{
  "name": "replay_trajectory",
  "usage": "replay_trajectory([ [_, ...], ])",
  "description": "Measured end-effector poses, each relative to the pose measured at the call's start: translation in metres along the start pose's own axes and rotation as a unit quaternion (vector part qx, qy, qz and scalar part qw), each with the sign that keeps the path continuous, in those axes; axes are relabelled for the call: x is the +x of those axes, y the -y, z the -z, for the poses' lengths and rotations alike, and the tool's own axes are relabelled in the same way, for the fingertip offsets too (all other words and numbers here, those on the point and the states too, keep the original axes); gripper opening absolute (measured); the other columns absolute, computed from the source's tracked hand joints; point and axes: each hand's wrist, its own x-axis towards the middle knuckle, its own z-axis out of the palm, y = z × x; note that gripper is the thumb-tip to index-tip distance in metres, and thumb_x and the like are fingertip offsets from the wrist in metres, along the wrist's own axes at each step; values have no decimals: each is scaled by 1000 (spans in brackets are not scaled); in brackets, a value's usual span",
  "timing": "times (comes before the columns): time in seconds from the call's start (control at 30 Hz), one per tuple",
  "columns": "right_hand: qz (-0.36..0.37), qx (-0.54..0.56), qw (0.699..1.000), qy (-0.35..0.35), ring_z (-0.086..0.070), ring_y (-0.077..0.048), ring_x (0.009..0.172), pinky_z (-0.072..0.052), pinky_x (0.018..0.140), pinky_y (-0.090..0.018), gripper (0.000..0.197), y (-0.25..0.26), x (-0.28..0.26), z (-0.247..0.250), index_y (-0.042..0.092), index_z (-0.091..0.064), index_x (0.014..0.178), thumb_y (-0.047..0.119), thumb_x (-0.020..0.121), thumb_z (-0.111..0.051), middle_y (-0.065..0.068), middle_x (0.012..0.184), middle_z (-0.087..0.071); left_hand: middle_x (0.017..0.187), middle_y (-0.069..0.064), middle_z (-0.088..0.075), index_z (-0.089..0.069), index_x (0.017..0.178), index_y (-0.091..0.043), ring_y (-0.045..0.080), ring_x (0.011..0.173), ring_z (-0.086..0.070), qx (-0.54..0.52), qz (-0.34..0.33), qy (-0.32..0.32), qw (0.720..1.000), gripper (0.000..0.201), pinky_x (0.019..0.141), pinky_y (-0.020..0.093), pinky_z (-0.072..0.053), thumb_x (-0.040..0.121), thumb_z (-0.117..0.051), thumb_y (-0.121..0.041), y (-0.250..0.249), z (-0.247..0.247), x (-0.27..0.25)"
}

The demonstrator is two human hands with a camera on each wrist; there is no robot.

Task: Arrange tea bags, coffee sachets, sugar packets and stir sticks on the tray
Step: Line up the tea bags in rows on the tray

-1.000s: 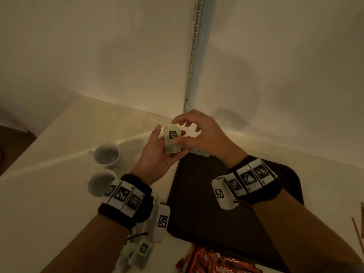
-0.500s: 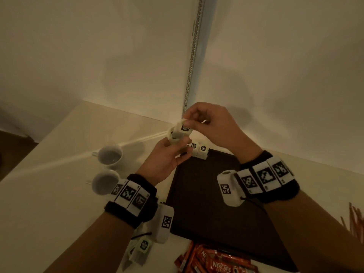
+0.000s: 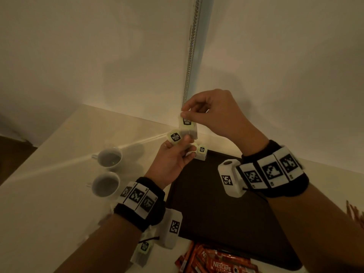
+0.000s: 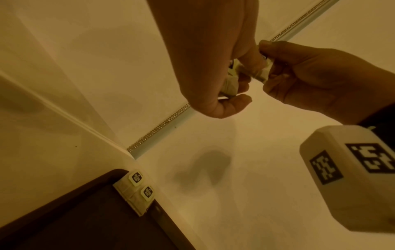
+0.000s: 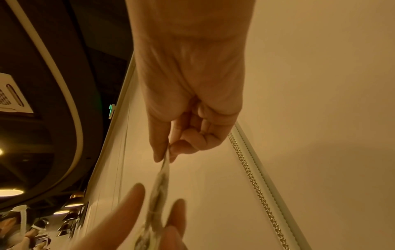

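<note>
My right hand (image 3: pixel 192 113) pinches a pale tea bag (image 3: pixel 188 127) by its top edge between thumb and forefinger, lifted above the far corner of the dark tray (image 3: pixel 226 213). Just below, my left hand (image 3: pixel 180 143) holds another tea bag (image 3: pixel 174 137) in curled fingers. In the right wrist view the pinched tea bag (image 5: pixel 161 182) hangs down edge-on toward the left fingers (image 5: pixel 128 206). Two tea bags (image 4: pixel 138 187) lie side by side in the tray's far corner, one showing in the head view (image 3: pixel 201 152).
Two white cups (image 3: pixel 107 172) stand left of the tray. Red coffee sachets (image 3: pixel 212 263) lie at the near edge, loose tea bags (image 3: pixel 142 251) beside my left wrist. Stir sticks (image 3: pixel 356 213) are at the far right. Walls meet right behind the tray.
My right hand has drawn one tea bag up and away from the left hand, which keeps another. Both hands rose a little toward the wall corner.
</note>
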Motion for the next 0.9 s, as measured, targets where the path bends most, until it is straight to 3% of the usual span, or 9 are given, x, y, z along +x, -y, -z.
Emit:
replay_trajectory([
  [0.13,-6,4,1000,3,-58,0,60,-44,61,-7,9,-2,-1,1,20,-74,82,25,75,-78,1,70,-69,75,-5,-68,-71,79,-19,9,71,-64,12,8,-6,1000,11,64,21,-54,77,-60,-23,1,1,1],
  [0.27,-30,9,1000,1,-56,7,59,-42,61,-5,10,-13,-6,9,19,-74,85,24,76,-76,12,69,-65,91,3,-68,-57,108,-12,19,86,-70,-9,40,-59,997,25,67,27,-56,87,-57,-27,-2,15,5],
  [0.37,-88,-8,996,29,-55,9,57,-42,54,-5,11,-45,-15,9,15,-72,89,14,79,-74,9,70,-63,95,10,-69,-51,120,-8,25,89,-70,-44,48,-111,992,27,68,30,-58,96,-46,-20,-7,31,7],
  [0.5,-183,-68,975,108,-61,-4,72,-45,59,-7,13,-109,-37,-9,12,-70,96,10,83,-69,1,85,-67,97,10,-71,-60,110,-8,25,94,-69,37,18,-140,989,19,68,27,-56,98,-46,-12,-11,43,11],
  [0.57,-232,-78,960,137,-62,-15,85,-50,69,-16,15,-139,-48,-23,10,-69,99,10,84,-67,-7,100,-69,97,9,-72,-62,111,-7,22,92,-70,60,16,-144,988,20,68,26,-56,97,-48,-10,-11,45,14],
  [0.63,-270,-95,944,165,-61,-16,90,-51,77,-25,18,-162,-56,-36,9,-68,103,12,85,-66,-8,109,-67,97,9,-72,-62,111,-6,22,90,-70,67,18,-148,987,21,67,25,-56,97,-48,-10,-11,46,16],
  [0.7,-295,-98,933,183,-58,-11,89,-49,76,-21,18,-179,-62,-47,9,-67,104,13,87,-65,-7,110,-66,96,9,-72,-62,110,-6,22,86,-70,68,21,-155,985,20,65,24,-56,97,-47,-9,-10,48,17],
  [0.8,-309,-108,932,155,-57,-10,90,-44,80,-20,17,-199,-64,-54,9,-68,102,13,86,-66,-8,108,-67,94,9,-71,-61,108,-7,20,77,-69,71,24,-163,984,19,56,19,-53,98,-45,-10,-9,50,17],
  [0.9,-313,-131,935,104,-62,-16,96,-43,81,-21,11,-214,-59,-55,7,-70,94,11,83,-69,-8,104,-69,95,10,-70,-59,108,-9,23,81,-68,73,25,-170,982,21,54,19,-52,100,-41,-15,-9,53,18],
])
